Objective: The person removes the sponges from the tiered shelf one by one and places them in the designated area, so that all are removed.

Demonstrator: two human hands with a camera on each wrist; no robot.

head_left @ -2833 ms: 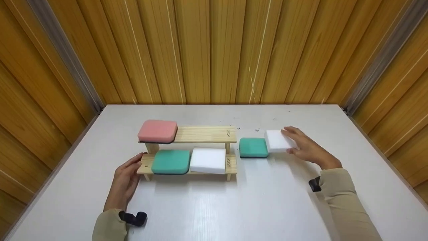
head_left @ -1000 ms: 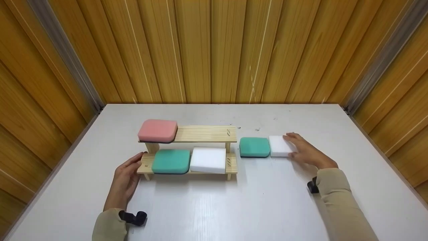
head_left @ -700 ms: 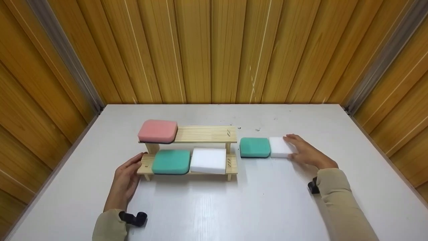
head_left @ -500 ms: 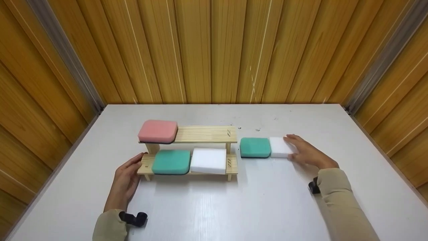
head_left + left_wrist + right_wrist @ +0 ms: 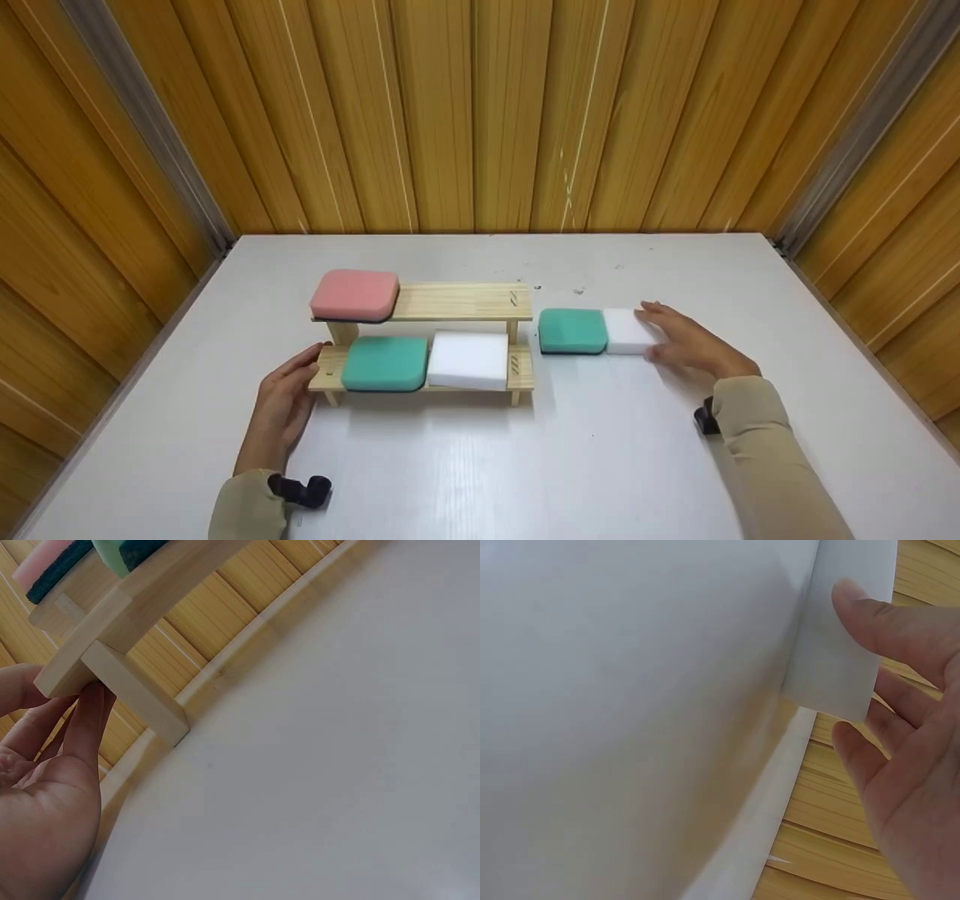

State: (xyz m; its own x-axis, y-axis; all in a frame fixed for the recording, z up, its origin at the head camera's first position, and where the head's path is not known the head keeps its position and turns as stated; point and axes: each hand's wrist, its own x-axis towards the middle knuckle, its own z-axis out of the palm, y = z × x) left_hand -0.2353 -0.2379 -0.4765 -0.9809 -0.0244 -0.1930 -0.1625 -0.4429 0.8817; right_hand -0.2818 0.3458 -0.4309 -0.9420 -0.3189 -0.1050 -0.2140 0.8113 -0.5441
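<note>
Wood-patterned panels (image 5: 502, 120) rise behind the far edge of the white desk (image 5: 450, 480) and along its left and right edges. My wooden stand (image 5: 461, 300), two tiers high, sits left of the desk's middle, short of the far edge. My left hand (image 5: 285, 394) grips the left end of the lower tier, fingers tucked beneath the board beside a leg. My right hand (image 5: 690, 345) is clamped on the desk's white block (image 5: 627, 331), thumb on its near side and fingers on its far side. That block lies right of the stand, up against the desk's green sponge (image 5: 572, 330), which is just beside the stand's right end. A pink sponge (image 5: 354, 295) covers the upper tier's left end. Below, the stand's green sponge (image 5: 386, 363) is left of the stand's white block (image 5: 469, 359). I wear a small black device (image 5: 300, 491) at my left wrist.
</note>
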